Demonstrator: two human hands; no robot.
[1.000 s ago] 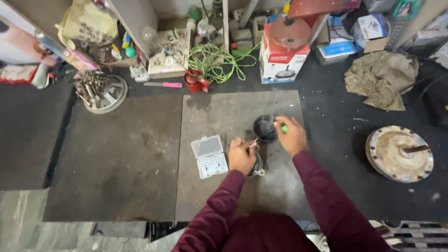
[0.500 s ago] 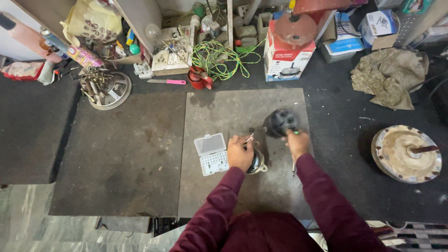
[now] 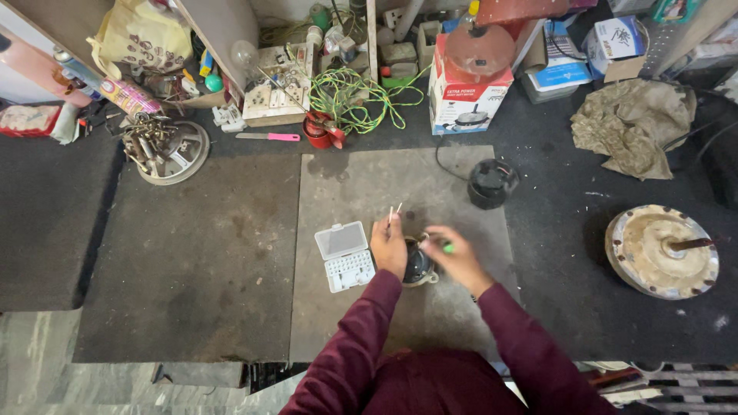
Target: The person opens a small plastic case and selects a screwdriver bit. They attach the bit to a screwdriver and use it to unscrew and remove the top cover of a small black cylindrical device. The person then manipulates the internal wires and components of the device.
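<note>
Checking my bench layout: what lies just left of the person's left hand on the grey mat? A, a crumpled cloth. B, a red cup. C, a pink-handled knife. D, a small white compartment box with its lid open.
D: the small white compartment box lies open on the grey mat, right beside the left hand.

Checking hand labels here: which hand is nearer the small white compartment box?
Left. The left hand sits just right of the white compartment box; the right hand is farther right, beyond the round part.

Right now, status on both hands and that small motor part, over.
Left hand on the small dark motor part, pinching a thin stick. Right hand beside it, holding a green-tipped tool. White parts box close left, black round housing apart behind.
</note>
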